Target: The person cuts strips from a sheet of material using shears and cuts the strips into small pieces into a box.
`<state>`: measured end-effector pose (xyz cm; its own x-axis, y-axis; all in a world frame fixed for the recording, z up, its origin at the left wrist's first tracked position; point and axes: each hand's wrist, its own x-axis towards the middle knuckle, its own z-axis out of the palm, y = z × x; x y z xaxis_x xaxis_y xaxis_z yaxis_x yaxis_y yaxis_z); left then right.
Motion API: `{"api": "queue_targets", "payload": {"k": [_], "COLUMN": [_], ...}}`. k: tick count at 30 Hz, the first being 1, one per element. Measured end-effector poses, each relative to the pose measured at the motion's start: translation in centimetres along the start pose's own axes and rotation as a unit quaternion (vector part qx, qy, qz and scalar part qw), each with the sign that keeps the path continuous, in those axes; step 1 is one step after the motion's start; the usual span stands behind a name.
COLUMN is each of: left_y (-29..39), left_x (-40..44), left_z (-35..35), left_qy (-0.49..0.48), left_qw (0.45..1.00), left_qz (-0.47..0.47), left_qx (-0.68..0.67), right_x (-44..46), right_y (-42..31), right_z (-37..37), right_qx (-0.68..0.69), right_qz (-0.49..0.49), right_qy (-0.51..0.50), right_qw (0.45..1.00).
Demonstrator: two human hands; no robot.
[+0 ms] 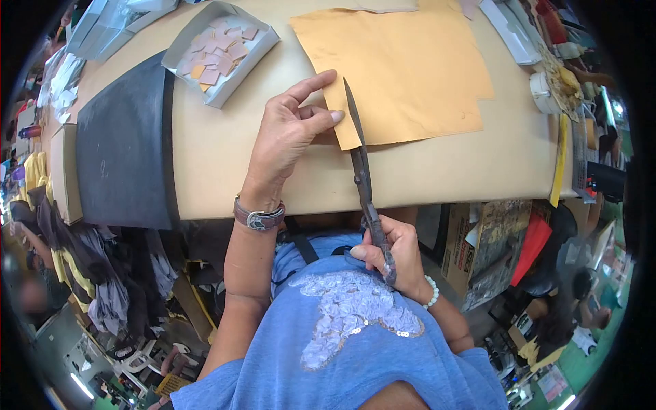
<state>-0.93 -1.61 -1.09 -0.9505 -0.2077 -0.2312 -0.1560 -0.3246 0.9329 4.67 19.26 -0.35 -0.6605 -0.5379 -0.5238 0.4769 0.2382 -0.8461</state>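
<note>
My right hand (400,254) is wrapped round the handles of long dark scissors (362,167), in front of my blue shirt. The scissor blades point away from me and lie along the left part of a yellow-orange sheet (410,75), with a narrow strip of it to the left of the blades. At that left edge, my left hand (290,126) pinches the sheet, thumb on top and index finger stretched forward. Fingers beneath the sheet are partly hidden. The sheet's near right corner has a stepped, cut-out outline.
A white box (256,58) of small pink and orange pieces stands left of the sheet. Beyond it lies a black board (126,147) on the tan table (437,171). Tape rolls (543,93) and a white carton (509,31) stand at the right. Boxes (471,253) sit below the table edge.
</note>
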Motion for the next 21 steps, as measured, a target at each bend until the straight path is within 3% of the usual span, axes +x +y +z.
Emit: {"api": "queue_targets", "payload": {"k": [13,21], "left_y": [-0.3,0.4], "left_x": [0.1,0.5], "left_z": [-1.0,-0.7], "left_qy": [-0.014,0.015], "left_qw": [0.999,1.0], "left_qz": [-0.02,-0.012], "left_qx": [0.042,-0.002], "right_x": [0.6,0.7], "right_y": [-0.7,-0.7], "right_z": [-0.1,0.2], "right_qx": [-0.006,-0.028], "right_qz": [0.032,0.048], "right_qy": [0.0,0.016], "right_qw": [0.999,0.998]}}
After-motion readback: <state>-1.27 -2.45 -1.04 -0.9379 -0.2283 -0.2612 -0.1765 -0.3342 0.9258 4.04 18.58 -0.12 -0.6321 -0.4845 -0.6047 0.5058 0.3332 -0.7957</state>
